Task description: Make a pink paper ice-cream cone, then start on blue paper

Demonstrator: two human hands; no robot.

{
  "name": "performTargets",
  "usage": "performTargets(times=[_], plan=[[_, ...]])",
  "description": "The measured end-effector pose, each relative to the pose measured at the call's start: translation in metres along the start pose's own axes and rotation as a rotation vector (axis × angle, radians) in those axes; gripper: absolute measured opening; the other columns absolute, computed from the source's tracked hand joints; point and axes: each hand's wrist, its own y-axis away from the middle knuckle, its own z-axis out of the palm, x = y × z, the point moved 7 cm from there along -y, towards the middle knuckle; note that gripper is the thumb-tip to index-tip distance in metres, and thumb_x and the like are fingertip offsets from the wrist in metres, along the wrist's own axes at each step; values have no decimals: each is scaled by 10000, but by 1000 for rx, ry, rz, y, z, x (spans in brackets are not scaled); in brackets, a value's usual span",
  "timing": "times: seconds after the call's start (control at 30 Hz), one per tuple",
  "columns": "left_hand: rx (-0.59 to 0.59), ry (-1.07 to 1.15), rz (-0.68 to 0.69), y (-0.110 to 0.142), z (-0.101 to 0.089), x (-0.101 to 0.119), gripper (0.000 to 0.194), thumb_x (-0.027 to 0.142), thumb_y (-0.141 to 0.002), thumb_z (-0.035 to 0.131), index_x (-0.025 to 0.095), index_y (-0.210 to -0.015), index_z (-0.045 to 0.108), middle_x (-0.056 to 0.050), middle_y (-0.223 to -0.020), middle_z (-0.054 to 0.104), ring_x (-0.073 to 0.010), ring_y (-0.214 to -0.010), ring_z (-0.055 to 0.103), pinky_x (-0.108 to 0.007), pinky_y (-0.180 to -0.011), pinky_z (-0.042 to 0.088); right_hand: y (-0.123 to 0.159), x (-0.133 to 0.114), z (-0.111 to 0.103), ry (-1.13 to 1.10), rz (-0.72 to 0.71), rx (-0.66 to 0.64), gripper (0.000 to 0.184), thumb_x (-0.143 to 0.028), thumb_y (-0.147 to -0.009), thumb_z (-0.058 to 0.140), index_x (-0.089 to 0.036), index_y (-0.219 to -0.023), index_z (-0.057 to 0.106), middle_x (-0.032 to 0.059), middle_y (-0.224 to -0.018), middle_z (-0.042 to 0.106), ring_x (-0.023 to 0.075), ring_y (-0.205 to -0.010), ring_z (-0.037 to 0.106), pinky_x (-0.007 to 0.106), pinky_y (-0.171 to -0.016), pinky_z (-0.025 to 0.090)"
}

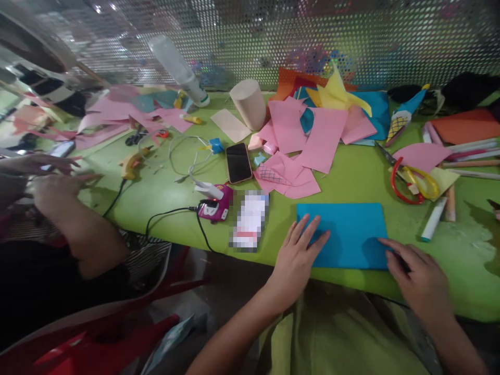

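Observation:
A rectangular sheet of blue paper [347, 224] lies flat on the green table close to its front edge. My left hand [297, 255] rests on the paper's left side, palm down with fingers spread. At the right edge of the sheet is my right hand [417, 276], its index fingertip on the paper and the thumb close beside it at the edge. Its other fingers curl under, in shadow. Whether the sheet is one layer or folded, I cannot tell.
Scissors [414, 182] with red and yellow handles and a marker [433, 219] lie to the right. Pink paper pieces [324, 138], a dark phone [239, 163], a lit phone [250, 221] and a purple power socket [214, 203] lie beyond and left. Another person's arm [74, 213] is at far left.

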Motion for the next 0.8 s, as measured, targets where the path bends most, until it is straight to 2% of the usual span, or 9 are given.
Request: performTargets(times=[0.07,0.17,0.23,0.3,0.43,0.57,0.63,0.7,0.8], plan=[[-77,50,66,-3,7,2,611,33,-985,440,289,-1532,534,-46,-1696,401,-274,-1607,284,-510,-1262,370,1,-1,1,3,-14,11,306,-340,-1055,524,-234,-1263,721,83,-1080,800,259,-874,724,416,-799,517],[-124,72,50,-5,14,1,523,136,-1034,470,288,-1530,536,-43,-1696,403,-276,-1607,292,-524,-1277,362,0,-5,1,3,-25,26,290,-306,-1048,538,-221,-1253,725,83,-1061,803,257,-873,723,418,-804,522],[-108,58,42,-5,15,3,485,303,-1058,523,287,-1542,524,-56,-1712,372,-302,-1614,271,-550,-1287,337,-1,-6,2,10,-9,23,283,-291,-1044,542,-215,-1239,732,82,-1041,800,257,-879,719,421,-823,528],[-87,32,55,-4,14,6,557,455,-1039,558,325,-1575,482,-61,-1731,330,-328,-1619,249,-574,-1286,322,-2,-4,1,25,17,14,291,-290,-1046,535,-213,-1240,738,87,-1014,787,255,-874,709,424,-838,533],[-84,-7,78,-3,15,11,611,542,-1028,540,421,-1611,401,-42,-1751,280,-342,-1623,230,-585,-1280,314,-2,-3,-5,24,47,22,340,-358,-1055,524,-203,-1267,740,110,-989,723,259,-880,679,422,-836,545],[-83,-14,77,-3,15,11,611,567,-1026,525,410,-1607,418,-43,-1750,282,-341,-1625,223,-574,-1287,299,11,-35,-20,118,8,132,367,-331,-1046,546,-222,-1363,696,155,-1272,712,339,-1177,644,515,-1049,469],[-82,-18,80,-3,15,11,606,546,-1031,527,402,-1609,418,-50,-1749,283,-343,-1623,228,-571,-1287,298,19,-69,-17,125,-128,80,409,-290,-1031,571,-257,-1432,644,122,-1464,656,363,-1303,588,545,-1121,416],[-79,-19,84,-3,15,11,608,531,-1034,527,393,-1615,411,-61,-1747,286,-347,-1620,235,-571,-1285,303,26,-94,-11,165,-219,-5,500,-328,-1016,604,-290,-1514,572,77,-1594,566,428,-1477,425,608,-1171,357],[-65,-18,89,-2,15,11,594,525,-1040,515,386,-1611,422,-68,-1743,295,-349,-1620,236,-573,-1284,305,29,-90,-17,241,-133,-1,521,-395,-1015,598,-303,-1527,564,89,-1693,430,481,-1574,266,728,-1207,241]])
